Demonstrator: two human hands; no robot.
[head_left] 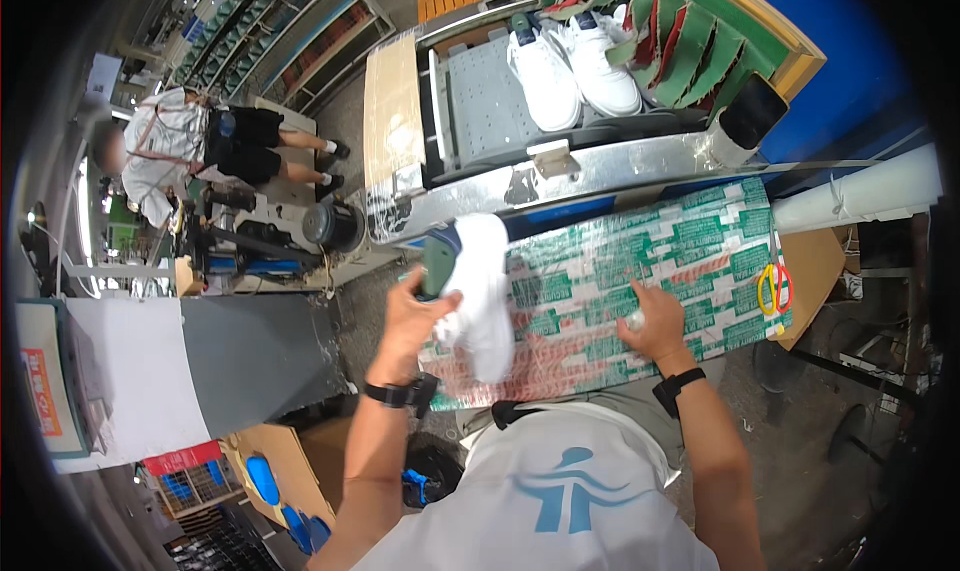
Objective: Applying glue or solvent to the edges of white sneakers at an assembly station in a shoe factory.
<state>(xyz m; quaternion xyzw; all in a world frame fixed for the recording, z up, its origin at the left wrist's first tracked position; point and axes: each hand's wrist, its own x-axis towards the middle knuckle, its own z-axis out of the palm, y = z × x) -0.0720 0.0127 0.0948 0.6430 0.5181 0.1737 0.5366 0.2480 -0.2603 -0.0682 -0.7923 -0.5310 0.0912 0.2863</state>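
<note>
My left hand [412, 311] grips a white sneaker [482, 291] by its collar end, over the left part of the work surface. A dark green block [438, 264], which looks like a shoe last, fills the sneaker's opening. The sneaker is slightly blurred, with its toe toward my body. My right hand [656, 323] is half closed over the middle right of the same surface, index finger pointing forward. Something small and whitish shows by its thumb, too small to name. The work surface [570, 341] is covered with green, white and red printed tape.
A metal conveyor [480, 91] beyond holds two white sneakers [570, 71] beside a rack of green flaps [700, 56]. Yellow and red scissors [773, 289] lie at the surface's right edge, near a white plastic roll [860, 189]. Another person [200, 141] stands far left.
</note>
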